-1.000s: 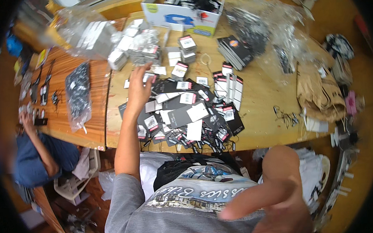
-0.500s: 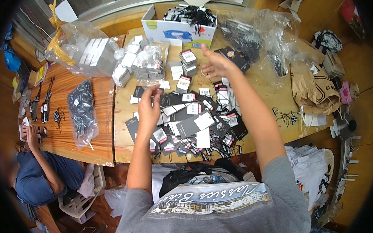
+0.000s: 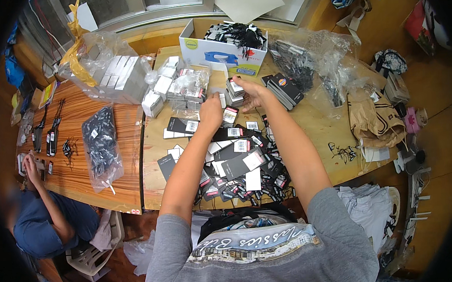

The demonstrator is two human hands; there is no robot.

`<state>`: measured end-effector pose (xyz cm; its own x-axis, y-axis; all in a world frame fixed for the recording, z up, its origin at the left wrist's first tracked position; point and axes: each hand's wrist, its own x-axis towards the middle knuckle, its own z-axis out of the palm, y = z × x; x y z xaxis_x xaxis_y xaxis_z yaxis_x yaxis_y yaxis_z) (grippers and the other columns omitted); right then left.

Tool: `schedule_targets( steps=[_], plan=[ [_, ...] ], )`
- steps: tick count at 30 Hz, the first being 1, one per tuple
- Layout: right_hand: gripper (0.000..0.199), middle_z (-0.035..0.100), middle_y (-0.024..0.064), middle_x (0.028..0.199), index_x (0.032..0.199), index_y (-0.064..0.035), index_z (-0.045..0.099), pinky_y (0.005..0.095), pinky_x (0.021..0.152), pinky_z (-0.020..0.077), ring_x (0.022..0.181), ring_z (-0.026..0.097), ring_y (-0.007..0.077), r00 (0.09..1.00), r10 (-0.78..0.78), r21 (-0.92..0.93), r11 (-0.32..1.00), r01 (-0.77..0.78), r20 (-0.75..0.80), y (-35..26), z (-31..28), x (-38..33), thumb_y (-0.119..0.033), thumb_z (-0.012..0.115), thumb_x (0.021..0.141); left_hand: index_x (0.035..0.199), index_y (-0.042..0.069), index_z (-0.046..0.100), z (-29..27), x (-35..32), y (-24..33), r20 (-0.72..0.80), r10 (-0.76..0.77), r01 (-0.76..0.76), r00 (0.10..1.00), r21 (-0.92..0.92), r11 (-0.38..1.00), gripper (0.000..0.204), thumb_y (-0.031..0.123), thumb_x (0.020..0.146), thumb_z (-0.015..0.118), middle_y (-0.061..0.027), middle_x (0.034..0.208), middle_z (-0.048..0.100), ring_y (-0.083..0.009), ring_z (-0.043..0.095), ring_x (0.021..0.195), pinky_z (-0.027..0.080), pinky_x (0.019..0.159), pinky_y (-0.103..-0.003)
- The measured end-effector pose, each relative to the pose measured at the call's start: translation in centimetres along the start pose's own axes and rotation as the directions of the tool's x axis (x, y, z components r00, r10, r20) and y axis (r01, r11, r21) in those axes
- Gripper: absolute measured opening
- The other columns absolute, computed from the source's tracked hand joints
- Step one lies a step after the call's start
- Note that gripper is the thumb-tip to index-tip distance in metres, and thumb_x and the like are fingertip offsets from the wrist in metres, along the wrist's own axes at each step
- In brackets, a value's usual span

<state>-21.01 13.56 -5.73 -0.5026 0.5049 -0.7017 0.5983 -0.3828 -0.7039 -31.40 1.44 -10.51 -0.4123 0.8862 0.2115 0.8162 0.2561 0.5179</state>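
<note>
My right hand (image 3: 256, 94) is beside a short stack of hang tags (image 3: 235, 88), its fingers apart and the fingertips against the stack's right side. Across from it, my left hand (image 3: 212, 112) reaches in with bent, closed fingers next to a white tag (image 3: 218, 97); what lies between those fingers is hidden. A smaller tag stack (image 3: 230, 114) lies just in front of the hands. Under and between my forearms spreads a loose pile of black and white hang tags (image 3: 240, 163) with black strings.
At the back stands a white box (image 3: 193, 44) of corded tags. Black cards (image 3: 285, 92) are stacked to the right, near plastic bags (image 3: 329, 59). Wrapped white bundles (image 3: 182, 89) sit left. A brown drawstring bag (image 3: 373, 120) lies right. Another person (image 3: 56, 216) works at the left table.
My right hand has come down and left onto the tag stack. The left hand has moved right and forward to the stack's other side, its fingers now closed. The view has shifted slightly.
</note>
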Motion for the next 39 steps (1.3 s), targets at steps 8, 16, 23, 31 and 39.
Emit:
schedule_targets(
  steps=[8,16,23,31,39],
  plan=[
    [0.052,0.055,0.0068,0.093,0.102,-0.0144,0.05,0.0381,0.075,0.0413,0.083,0.052,0.0199,0.992,-0.051,0.093,0.994,0.062,-0.118,0.9,0.8,0.8,-0.056,0.05,0.072,0.087,-0.001,0.055,-0.2,2.0,0.9,0.198,0.0,-0.047,0.98,0.232,0.972,0.02,0.001,0.067,0.052,-0.0217,0.101,0.049,-0.0351,0.056,0.081,0.047,0.069,-0.04],
    [0.044,0.054,0.004,0.089,0.1,-0.0134,0.045,0.0345,0.071,0.0388,0.082,0.051,0.0167,0.964,-0.261,0.323,0.908,0.265,-0.056,1.2,2.8,0.6,-0.037,0.064,0.068,0.086,-0.002,0.056,0.4,2.6,-1.0,0.286,0.103,-0.173,0.953,0.231,0.957,0.024,0.005,0.063,0.059,-0.0229,0.094,0.051,-0.0338,0.057,0.078,0.048,0.068,-0.038],
    [0.051,0.052,0.0018,0.096,0.104,-0.0197,0.045,0.0394,0.075,0.0324,0.094,0.044,0.0151,0.951,-0.275,0.608,0.734,0.302,-0.139,1.4,1.5,-0.1,-0.041,0.067,0.063,0.105,0.003,0.049,-1.6,1.2,-0.3,0.046,0.209,-0.205,0.977,-0.074,0.976,0.048,0.015,0.062,0.065,-0.0242,0.087,0.052,-0.0371,0.055,0.078,0.046,0.069,-0.041],
    [0.039,0.054,0.0043,0.097,0.108,-0.0131,0.047,0.0321,0.068,0.0413,0.083,0.052,0.0141,0.83,-0.553,0.619,0.626,0.475,-0.078,4.7,-5.3,-9.6,-0.026,0.06,0.074,0.112,0.011,0.045,-6.7,-0.1,1.6,0.449,0.139,0.461,0.883,-0.884,-0.075,0.028,0.017,0.085,0.043,-0.0193,0.102,0.051,-0.0204,0.057,0.075,0.048,0.057,-0.024],
    [0.054,0.046,0.0151,0.099,0.099,-0.0076,0.05,0.0375,0.083,0.0344,0.098,0.038,0.0315,0.591,-0.637,-0.723,0.679,0.126,-0.495,13.8,-7.9,-18.8,-0.03,0.071,0.054,0.117,0.004,0.027,-6.0,-2.0,2.5,0.452,0.246,0.498,0.857,-0.85,-0.173,0.031,0.011,0.088,0.035,-0.0249,0.116,0.04,-0.0342,0.049,0.1,0.046,0.083,-0.038]
  ],
)
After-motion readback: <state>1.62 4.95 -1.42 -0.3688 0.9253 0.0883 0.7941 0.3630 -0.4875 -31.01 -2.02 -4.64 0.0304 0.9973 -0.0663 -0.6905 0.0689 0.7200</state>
